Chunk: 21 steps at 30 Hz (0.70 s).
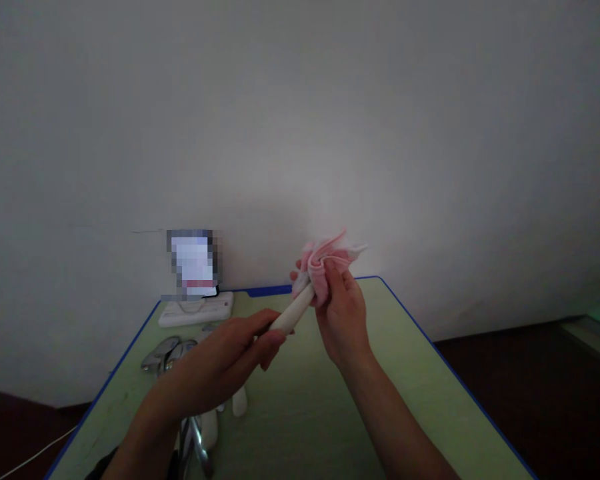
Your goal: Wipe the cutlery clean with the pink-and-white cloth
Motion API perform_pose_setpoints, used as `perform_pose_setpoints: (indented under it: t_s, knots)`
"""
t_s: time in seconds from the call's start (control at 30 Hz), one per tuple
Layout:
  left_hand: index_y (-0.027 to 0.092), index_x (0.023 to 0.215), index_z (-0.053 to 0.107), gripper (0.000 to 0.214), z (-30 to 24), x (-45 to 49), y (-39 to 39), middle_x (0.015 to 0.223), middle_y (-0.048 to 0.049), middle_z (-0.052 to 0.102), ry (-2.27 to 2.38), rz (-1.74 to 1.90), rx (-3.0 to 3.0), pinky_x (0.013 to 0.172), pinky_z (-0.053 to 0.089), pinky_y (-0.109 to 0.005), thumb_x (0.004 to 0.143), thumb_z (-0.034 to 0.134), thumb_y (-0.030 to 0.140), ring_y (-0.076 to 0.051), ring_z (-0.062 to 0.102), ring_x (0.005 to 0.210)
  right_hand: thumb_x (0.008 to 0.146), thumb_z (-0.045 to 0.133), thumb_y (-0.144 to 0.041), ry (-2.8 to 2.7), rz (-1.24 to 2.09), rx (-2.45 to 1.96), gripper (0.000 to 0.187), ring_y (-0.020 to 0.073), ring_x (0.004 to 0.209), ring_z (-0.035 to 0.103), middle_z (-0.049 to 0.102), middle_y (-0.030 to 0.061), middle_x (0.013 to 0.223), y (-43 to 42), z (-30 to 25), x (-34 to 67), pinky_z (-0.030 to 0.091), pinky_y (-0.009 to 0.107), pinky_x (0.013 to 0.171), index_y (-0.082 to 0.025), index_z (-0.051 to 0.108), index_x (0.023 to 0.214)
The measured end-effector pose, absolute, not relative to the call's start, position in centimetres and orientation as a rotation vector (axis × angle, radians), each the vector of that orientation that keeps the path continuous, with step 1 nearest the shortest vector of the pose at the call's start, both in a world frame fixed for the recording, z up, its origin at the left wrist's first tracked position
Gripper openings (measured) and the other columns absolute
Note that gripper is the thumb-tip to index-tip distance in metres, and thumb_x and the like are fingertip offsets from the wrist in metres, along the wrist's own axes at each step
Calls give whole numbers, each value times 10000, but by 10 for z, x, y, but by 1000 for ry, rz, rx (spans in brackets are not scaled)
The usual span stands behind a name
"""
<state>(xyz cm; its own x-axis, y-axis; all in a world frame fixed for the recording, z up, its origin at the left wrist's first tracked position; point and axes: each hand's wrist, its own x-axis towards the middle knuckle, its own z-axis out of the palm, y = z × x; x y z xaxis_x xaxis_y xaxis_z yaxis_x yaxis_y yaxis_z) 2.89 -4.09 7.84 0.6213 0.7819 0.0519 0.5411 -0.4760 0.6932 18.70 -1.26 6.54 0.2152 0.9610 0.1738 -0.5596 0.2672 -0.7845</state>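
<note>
My left hand [230, 363] is closed around the lower end of a white-handled utensil [295, 312], held up over the table and pointing away to the right. My right hand [341, 313] is closed on a pink cloth [325, 263], which is bunched around the far end of that utensil. The utensil's far end is hidden inside the cloth. Both hands hover above the pale green table [420, 393].
Several metal spoons and white-handled utensils [173, 353] lie on the table's left side, more of them [200, 433] near my left forearm. A white stand [196, 311] with a blurred screen sits at the back left by the wall. The table has a blue edge. A white cable [35, 457] hangs at the left.
</note>
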Motion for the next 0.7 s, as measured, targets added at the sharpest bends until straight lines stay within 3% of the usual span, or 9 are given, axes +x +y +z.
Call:
perform_pose_setpoints:
  t_s: [0.3,0.57,0.7]
  knots:
    - [185,750,478,364,75,33,-33,585,40,498,1214,478,2268,516,334,-223,921,258,419,-109,462,512,770,580,-424,-783,1241,-649,285,173,743,640,691,38,832,-12,65,187,487,334,754,-171,613,897]
    - [193,703,436,364,75,36,-33,579,31,482,1280,401,2332,507,298,-232,909,259,434,-122,459,514,768,569,-434,-884,1264,-733,282,127,613,527,605,-15,675,-11,61,188,457,291,671,-170,621,850]
    - [192,707,445,361,74,37,-32,579,30,483,1279,406,2337,502,293,-229,909,264,431,-122,457,514,759,573,-401,-879,1264,-729,233,133,647,524,591,-22,663,-10,62,189,449,290,697,-174,613,786]
